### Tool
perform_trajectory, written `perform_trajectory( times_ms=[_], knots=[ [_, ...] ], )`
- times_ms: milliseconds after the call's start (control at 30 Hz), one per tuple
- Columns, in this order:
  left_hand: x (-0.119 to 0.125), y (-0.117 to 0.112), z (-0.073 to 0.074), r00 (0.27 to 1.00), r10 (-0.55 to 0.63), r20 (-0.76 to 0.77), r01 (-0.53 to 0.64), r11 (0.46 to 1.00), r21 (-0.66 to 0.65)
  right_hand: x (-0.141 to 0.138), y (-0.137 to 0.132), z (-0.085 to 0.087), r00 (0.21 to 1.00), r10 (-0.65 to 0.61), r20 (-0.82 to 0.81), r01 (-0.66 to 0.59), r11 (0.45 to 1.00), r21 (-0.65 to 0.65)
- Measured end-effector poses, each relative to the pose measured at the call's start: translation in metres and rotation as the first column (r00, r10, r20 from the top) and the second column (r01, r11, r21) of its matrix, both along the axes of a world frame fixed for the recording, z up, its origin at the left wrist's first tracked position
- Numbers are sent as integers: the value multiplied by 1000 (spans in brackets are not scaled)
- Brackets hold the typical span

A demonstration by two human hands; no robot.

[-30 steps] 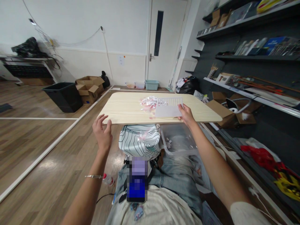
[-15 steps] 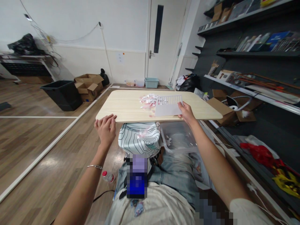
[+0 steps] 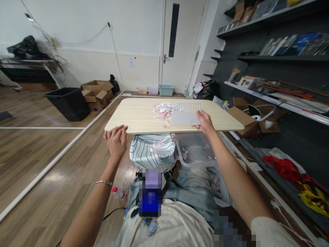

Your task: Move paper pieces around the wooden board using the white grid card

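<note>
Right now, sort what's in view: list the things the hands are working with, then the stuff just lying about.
In hand:
left hand gripping the table edge
right hand holding the white slotted card
paper scraps
clear tub

Lying about:
black bin
cardboard boxes
water bottle
blue basket

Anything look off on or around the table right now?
Some small pink and white scraps have left the pile on the wooden table: a few lie on the patterned cloth and in the clear plastic bin below. The right hand holds a white slotted card.
</note>
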State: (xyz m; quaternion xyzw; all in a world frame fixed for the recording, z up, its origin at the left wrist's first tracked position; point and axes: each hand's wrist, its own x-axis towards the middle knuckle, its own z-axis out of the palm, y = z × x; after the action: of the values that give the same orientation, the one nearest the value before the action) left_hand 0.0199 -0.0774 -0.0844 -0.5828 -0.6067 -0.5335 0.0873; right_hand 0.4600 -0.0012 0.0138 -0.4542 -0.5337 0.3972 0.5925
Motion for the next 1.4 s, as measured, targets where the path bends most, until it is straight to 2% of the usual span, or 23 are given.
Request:
perform_trajectory(
  times_ms=[200, 567, 833, 1233, 1400],
  knots=[
    [1, -1, 1, 1000, -5, 15, 5, 1000, 5, 0, 0, -1, 1000, -9, 23, 8, 1000, 6],
    [0, -1, 0, 1000, -2, -3, 2, 1000, 0, 1, -2, -1, 996, 78, 43, -80, 996, 37],
    [0, -2, 0, 1000, -7, 2, 7, 1000, -12, 3, 3, -2, 999, 31, 13, -31, 999, 8],
    [-2, 0, -3, 999, -27, 18, 27, 999, 19, 3, 5, -4, 980, 152, 132, -155, 988, 17],
    [-3, 3, -3, 999, -32, 17, 31, 999, 39, 5, 4, -3, 991, 107, 85, -107, 994, -6]
  ],
)
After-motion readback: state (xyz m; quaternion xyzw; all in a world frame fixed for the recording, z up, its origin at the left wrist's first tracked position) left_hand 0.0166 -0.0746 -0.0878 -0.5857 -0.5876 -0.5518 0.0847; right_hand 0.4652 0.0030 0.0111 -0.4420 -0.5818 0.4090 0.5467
